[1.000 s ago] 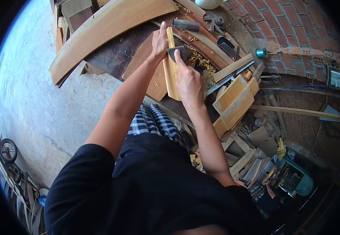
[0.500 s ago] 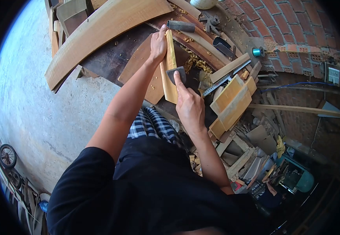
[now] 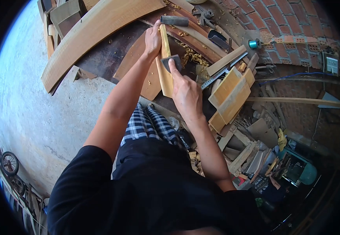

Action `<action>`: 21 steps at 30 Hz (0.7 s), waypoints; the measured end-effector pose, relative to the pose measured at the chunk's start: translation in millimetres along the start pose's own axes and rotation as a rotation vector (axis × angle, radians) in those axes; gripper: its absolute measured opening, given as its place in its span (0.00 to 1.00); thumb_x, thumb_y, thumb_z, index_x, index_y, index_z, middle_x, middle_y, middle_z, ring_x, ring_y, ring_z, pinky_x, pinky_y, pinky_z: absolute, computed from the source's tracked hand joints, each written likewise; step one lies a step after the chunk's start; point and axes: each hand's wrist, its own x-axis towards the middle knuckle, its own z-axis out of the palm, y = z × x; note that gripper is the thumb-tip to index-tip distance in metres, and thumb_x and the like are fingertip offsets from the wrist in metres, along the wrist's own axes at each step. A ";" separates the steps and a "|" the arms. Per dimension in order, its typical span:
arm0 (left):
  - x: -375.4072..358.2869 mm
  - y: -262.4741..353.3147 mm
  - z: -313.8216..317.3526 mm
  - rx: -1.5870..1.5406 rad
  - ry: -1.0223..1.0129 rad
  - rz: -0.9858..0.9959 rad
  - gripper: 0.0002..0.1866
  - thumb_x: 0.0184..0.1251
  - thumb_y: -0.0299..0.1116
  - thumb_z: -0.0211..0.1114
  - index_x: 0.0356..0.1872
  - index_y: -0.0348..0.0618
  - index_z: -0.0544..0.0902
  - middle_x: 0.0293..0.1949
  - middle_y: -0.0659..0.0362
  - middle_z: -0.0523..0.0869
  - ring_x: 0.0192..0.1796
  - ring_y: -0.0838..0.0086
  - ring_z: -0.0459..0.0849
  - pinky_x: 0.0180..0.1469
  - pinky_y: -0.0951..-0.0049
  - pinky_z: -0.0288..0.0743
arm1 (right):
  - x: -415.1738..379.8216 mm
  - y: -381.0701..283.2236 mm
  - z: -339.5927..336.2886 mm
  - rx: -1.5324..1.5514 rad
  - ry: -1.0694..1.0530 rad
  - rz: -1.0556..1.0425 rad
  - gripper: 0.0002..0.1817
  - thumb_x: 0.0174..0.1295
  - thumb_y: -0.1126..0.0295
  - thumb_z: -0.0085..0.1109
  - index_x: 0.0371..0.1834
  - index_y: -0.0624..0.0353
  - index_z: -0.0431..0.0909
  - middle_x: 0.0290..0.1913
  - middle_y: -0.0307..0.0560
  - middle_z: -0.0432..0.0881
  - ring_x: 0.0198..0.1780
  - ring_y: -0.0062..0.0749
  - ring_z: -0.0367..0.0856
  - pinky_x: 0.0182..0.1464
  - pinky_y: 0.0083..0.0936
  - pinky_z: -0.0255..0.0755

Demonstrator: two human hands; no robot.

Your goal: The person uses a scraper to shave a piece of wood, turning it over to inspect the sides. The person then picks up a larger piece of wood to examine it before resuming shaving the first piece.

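Note:
A narrow piece of pale yellow wood (image 3: 166,81) lies on the bench, pointing away from me. My left hand (image 3: 153,41) is closed around its far end, the thumb near the tip. On the wood's middle rests a dark grey sheet (image 3: 166,64) that looks like sandpaper. My right hand (image 3: 186,94) presses it down with an outstretched index finger, and the other fingers are curled beneath, partly hidden. Just beyond the wood's far end lies a dark grey roll (image 3: 174,20). A flat brown board (image 3: 150,82) sits under and left of the wood.
A long curved plank (image 3: 95,33) spans the bench's far left. Curly shavings (image 3: 195,56) lie right of the wood. Further right are a metal ruler (image 3: 220,76), stacked yellowish boards (image 3: 232,96), a folded dark sheet (image 3: 218,39) and a teal spool (image 3: 255,44). A brick wall (image 3: 279,19) stands behind.
The whole view has shifted slightly. My right hand and the grey sheet have slid a little toward the wood's far end. My left hand keeps its hold there.

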 end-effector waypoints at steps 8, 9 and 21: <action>-3.7 1.8 4.8 0.022 -0.019 -0.026 0.27 0.80 0.52 0.56 0.20 0.48 0.79 0.17 0.70 0.70 0.22 0.83 0.65 0.25 0.72 0.58 | 0.2 5.3 -3.7 -0.010 -0.017 0.011 0.33 0.67 0.79 0.56 0.77 0.45 0.70 0.34 0.65 0.85 0.38 0.61 0.87 0.42 0.53 0.79; 0.5 -10.5 2.8 0.075 -0.034 -0.021 0.27 0.80 0.52 0.56 0.21 0.47 0.79 0.17 0.70 0.71 0.22 0.83 0.65 0.25 0.72 0.57 | -11.9 7.2 -4.4 0.002 -0.016 0.011 0.31 0.68 0.79 0.55 0.76 0.48 0.71 0.34 0.65 0.84 0.37 0.61 0.86 0.41 0.53 0.79; -0.3 -0.8 10.0 0.131 -0.030 -0.041 0.34 0.79 0.54 0.53 0.20 0.30 0.73 0.17 0.56 0.71 0.25 0.73 0.67 0.33 0.60 0.66 | -0.4 14.0 -2.3 0.002 -0.003 -0.004 0.29 0.68 0.77 0.55 0.75 0.50 0.72 0.33 0.63 0.84 0.36 0.60 0.86 0.40 0.51 0.79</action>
